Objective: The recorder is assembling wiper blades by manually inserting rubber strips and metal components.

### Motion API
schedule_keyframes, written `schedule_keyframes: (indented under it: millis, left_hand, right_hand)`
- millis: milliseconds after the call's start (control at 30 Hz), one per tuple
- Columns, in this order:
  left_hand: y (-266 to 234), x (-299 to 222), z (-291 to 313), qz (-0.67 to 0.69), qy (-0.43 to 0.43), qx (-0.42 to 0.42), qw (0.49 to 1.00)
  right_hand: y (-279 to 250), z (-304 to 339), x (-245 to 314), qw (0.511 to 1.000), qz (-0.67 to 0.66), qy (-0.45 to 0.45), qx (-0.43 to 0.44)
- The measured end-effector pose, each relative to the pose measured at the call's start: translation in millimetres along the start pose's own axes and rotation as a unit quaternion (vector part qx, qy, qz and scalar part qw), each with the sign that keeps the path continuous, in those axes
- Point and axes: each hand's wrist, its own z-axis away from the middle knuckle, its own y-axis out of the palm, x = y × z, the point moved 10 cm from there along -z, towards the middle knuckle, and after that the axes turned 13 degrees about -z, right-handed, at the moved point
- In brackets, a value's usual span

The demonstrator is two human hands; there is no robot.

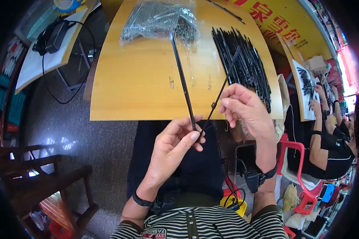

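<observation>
In front of you, a wood-coloured table (139,79) is spreading out, its near edge running just above your lap. Behind it to the right, a yellow panel (312,47) with red characters is standing. At your left, a white-topped side table (32,73) is bearing a dark power adapter (57,36) with its cable trailing down. At your far right, a co-worker in dark clothing (327,155) is working over another table, arms reaching toward small dark pieces.

On your own table, a pile of black rods (249,67) is lying at the right, packed side by side, while a clear plastic bag (159,20) of thin metallic pieces is resting at the far left.

Your right hand (245,109) is hovering off the near edge, fingers half curled; I cannot tell whether it is gripping anything. Your left hand (173,139) is pinching a long black strip (181,75) near its lower end, between thumb and fingers. The strip is leaning up and left over the table. A thinner black rod (227,75) is slanting up and right from those same fingertips, making a narrow V and passing just beside your right fingers.
</observation>
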Motion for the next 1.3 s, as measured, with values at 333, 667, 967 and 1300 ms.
schedule_keyframes:
  millis: [333, 667, 967, 1300]
  left_hand:
    - [9.9, -4.7, 1.7, 0.018, -0.002, 0.003, 1.000]
    - [10.8, 0.7, -0.5, 0.030, -0.011, -0.008, 0.999]
    - [8.0, -2.5, -0.1, 0.040, 0.004, -0.014, 0.999]
    - [1.4, -3.0, 0.8, 0.051, 0.012, -0.011, 0.999]
  right_hand:
    - [5.0, 24.1, 14.6, 0.968, -0.137, -0.211, -0.027]
    - [11.1, 25.0, -1.7, 0.967, -0.203, -0.155, -0.013]
    - [17.0, 21.1, -3.8, 0.969, -0.202, -0.145, 0.019]
    - [24.7, 17.1, -5.1, 0.967, -0.213, -0.133, 0.041]
